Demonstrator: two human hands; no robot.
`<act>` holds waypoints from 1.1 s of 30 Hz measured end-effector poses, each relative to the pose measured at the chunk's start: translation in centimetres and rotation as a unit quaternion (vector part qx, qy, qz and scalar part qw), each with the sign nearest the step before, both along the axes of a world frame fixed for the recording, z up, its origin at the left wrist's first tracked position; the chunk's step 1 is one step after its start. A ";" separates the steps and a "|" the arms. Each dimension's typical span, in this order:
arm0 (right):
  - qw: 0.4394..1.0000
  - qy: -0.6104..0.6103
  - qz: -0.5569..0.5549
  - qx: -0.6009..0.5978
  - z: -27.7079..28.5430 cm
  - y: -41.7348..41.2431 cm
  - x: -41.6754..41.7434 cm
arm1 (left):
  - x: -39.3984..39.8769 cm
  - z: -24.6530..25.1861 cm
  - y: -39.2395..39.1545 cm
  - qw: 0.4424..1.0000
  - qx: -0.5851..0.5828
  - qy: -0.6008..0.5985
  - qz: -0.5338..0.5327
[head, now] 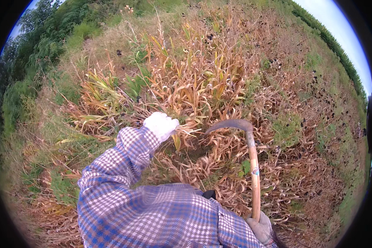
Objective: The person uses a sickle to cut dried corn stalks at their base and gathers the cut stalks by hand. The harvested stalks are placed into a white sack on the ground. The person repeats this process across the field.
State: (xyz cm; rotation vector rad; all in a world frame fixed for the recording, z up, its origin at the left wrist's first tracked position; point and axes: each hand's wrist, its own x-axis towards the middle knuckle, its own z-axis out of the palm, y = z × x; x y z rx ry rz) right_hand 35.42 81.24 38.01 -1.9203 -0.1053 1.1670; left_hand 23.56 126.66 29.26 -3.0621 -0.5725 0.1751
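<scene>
My left hand (161,125), in a white glove, is closed around a bunch of thin dry stalks (188,130), whose pale ends stick out to the right of the fist. Lower right, my right hand (261,228), in a greyish glove, grips the bottom of the wooden handle of a sickle (255,179). The sickle's curved, dark metal blade (231,124) points left, its tip a short way from the stalk ends. Between and beyond the hands stand plants with dry brown and yellow-green leaves (192,83).
Dry leaves (186,169) lie on the ground near my body. Dark seed heads (314,77) dot the field on the right. Green bushes and trees (43,46) stand upper left, and a green tree line (334,43) edges the field at upper right.
</scene>
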 end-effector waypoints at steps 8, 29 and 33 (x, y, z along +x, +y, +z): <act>0.955 -0.081 0.171 0.228 -9.4 25.6 3.7 | -4.6 1.6 3.6 0.987 0.147 -0.052 0.048; 0.963 0.177 0.193 0.066 -4.8 7.5 1.9 | -5.8 -4.5 8.2 1.000 -0.009 -0.009 0.016; 0.976 -0.069 0.203 0.029 -3.0 1.3 1.0 | -3.8 -2.1 7.2 0.997 -0.064 -0.035 -0.007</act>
